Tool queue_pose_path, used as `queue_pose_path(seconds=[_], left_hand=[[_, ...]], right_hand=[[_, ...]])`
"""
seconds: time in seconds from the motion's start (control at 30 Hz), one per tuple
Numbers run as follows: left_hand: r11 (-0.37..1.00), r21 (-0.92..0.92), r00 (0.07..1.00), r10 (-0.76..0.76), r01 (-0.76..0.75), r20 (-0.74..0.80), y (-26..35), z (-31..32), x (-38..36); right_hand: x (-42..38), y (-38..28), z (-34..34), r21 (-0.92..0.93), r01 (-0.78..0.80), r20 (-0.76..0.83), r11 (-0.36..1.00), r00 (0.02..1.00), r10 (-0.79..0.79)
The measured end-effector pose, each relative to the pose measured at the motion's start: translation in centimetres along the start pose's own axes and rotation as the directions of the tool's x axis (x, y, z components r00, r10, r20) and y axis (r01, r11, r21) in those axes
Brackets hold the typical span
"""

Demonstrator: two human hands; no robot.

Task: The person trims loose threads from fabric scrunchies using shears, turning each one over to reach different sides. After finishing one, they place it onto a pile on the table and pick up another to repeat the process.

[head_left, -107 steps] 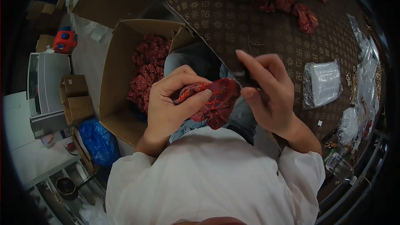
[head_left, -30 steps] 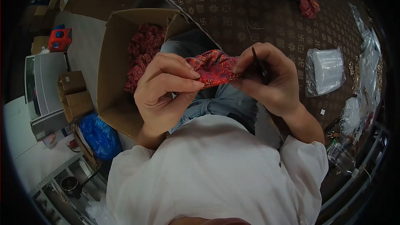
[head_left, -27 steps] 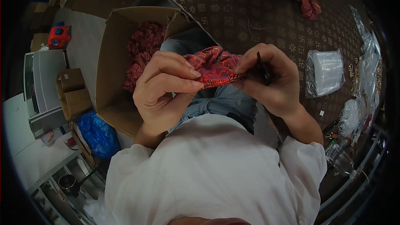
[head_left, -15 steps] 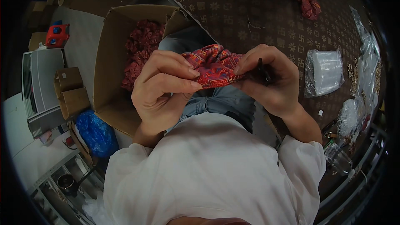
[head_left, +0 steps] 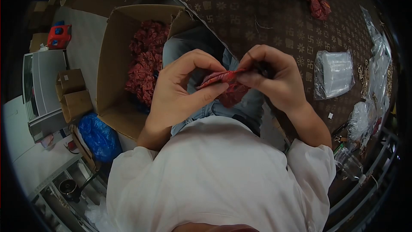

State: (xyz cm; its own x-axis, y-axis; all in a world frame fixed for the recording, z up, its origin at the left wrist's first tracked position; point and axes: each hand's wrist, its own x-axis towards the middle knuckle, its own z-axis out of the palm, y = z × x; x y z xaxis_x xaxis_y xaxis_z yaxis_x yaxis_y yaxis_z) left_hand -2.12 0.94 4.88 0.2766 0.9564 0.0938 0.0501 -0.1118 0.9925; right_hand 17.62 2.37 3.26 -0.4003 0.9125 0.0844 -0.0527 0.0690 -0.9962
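Observation:
My left hand [head_left: 184, 90] is closed on a red patterned cloth piece [head_left: 231, 92], its thumb and fingers pinching the upper edge. My right hand [head_left: 277, 75] pinches the same cloth from the other side, fingertips close to those of the left. A small dark object [head_left: 262, 69] is tucked in the right hand's curled fingers; its kind is hard to make out. The cloth hangs folded above my lap, partly covered by the fingers.
On the left stands an open cardboard box [head_left: 112, 60] with crumpled red cloth pieces [head_left: 148, 56]. More red pieces [head_left: 317, 5] lie on the brown patterned table cover [head_left: 274, 25], near clear plastic bags [head_left: 337, 74]. A blue bag [head_left: 98, 137] sits at lower left.
The cloth was stretched wide between my hands; now it is folded and bunched, hanging lower. My left hand has moved right, closer to the right one.

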Motion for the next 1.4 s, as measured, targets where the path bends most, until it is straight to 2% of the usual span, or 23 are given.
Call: queue_pose_path(seconds=[0.03,0.07,0.13,0.23,0.37,0.4,0.43,0.47,0.53,0.67,0.73,0.77,0.8,0.83,0.87,0.93,0.97,1.03,1.07,1.13,1.17,1.23,1.4], left_hand=[[0.993,-0.09,0.997,-0.074,0.077,0.031,0.1,-0.1,0.1],[0.993,-0.087,0.997,-0.073,0.076,0.029,0.0,-0.3,0.1],[0.998,-0.06,1.0,0.003,-0.003,0.016,-0.6,-0.9,0.0],[0.99,-0.137,1.0,-0.005,0.009,0.026,-1.0,-2.0,-0.2],[0.988,-0.153,1.0,0.015,-0.015,-0.002,-0.9,-1.7,-0.2],[0.995,-0.054,0.996,0.081,-0.082,-0.022,-0.9,-1.6,-0.2],[0.988,0.046,0.988,0.147,-0.145,-0.037,-0.9,-1.5,-0.2],[0.988,0.045,0.988,0.147,-0.145,-0.039,-0.9,-1.5,-0.1],[0.935,0.27,0.966,0.254,-0.231,-0.054,-1.0,-1.4,-0.2],[0.931,0.248,0.963,0.266,-0.266,0.036,-0.6,-1.0,0.2],[0.918,0.294,0.963,0.262,-0.267,0.055,-0.7,-0.7,0.1],[0.918,0.294,0.963,0.263,-0.267,0.054,-0.6,-0.7,0.2],[0.923,0.321,0.977,0.194,-0.212,0.088,-0.3,-0.6,0.3],[0.923,0.35,0.985,0.122,-0.157,0.118,-0.1,-0.7,0.4],[0.923,0.353,0.986,0.123,-0.156,0.115,-0.2,-0.9,0.4],[0.961,0.271,0.965,-0.02,-0.053,0.261,-1.0,-1.4,0.4],[0.961,0.271,0.965,-0.021,-0.053,0.262,-1.5,-1.4,0.4],[0.996,-0.087,0.984,0.036,-0.021,0.175,-2.3,-1.0,0.5],[0.996,-0.089,0.984,0.038,-0.022,0.177,-2.2,-0.7,0.5],[0.928,-0.348,0.98,-0.07,0.132,0.185,-1.8,0.1,-0.2],[0.928,-0.347,0.98,-0.071,0.132,0.184,-1.7,0.5,-0.4],[0.99,-0.066,0.982,-0.113,0.124,0.155,-1.7,1.1,-0.8],[1.0,0.018,0.994,0.015,-0.017,0.111,-2.4,0.5,-0.5]], right_hand=[[0.1,0.0,-0.3,0.26,-0.186,0.018,0.948,0.982,0.188],[0.2,0.3,-0.5,0.261,-0.184,0.02,0.948,0.982,0.185],[0.3,1.0,-0.8,0.473,-0.235,0.079,0.849,0.971,0.225],[0.4,1.1,-0.8,0.583,-0.276,0.097,0.764,0.957,0.272],[0.6,1.9,-0.9,0.59,-0.289,0.104,0.754,0.953,0.284],[0.7,2.0,-1.0,0.321,-0.117,0.009,0.94,0.993,0.121],[0.8,2.1,-1.0,0.008,0.068,-0.029,0.998,0.997,-0.068],[0.9,1.6,-0.9,0.007,0.067,-0.026,0.998,0.997,-0.067],[1.0,0.0,-0.2,-0.165,0.256,-0.045,0.952,0.963,-0.267],[1.0,0.2,0.9,-0.257,0.372,0.053,0.892,0.927,-0.372],[0.7,1.1,0.0,-0.205,0.274,0.099,0.94,0.961,-0.258],[0.6,1.1,-0.1,-0.205,0.275,0.101,0.939,0.961,-0.259],[0.6,1.1,-0.2,-0.008,0.106,-0.006,0.994,0.994,-0.106],[0.6,1.1,-0.3,0.205,-0.054,-0.076,0.977,0.995,0.071],[0.6,1.1,-0.3,0.205,-0.053,-0.072,0.977,0.995,0.069],[0.6,1.3,-0.6,0.492,-0.238,0.026,0.837,0.965,0.26],[0.6,1.5,-0.8,0.493,-0.238,0.025,0.837,0.965,0.26],[0.7,2.0,-1.4,0.667,-0.331,0.134,0.668,0.935,0.33],[0.7,2.0,-1.4,0.666,-0.33,0.131,0.669,0.935,0.33],[0.9,1.9,-1.1,0.569,-0.226,-0.042,0.79,0.952,0.303],[0.9,2.0,-1.1,0.57,-0.227,-0.041,0.79,0.952,0.303],[0.9,2.2,-1.1,0.58,-0.188,-0.033,0.793,0.967,0.253],[0.9,3.0,-0.8,0.545,-0.146,-0.017,0.826,0.983,0.185]])
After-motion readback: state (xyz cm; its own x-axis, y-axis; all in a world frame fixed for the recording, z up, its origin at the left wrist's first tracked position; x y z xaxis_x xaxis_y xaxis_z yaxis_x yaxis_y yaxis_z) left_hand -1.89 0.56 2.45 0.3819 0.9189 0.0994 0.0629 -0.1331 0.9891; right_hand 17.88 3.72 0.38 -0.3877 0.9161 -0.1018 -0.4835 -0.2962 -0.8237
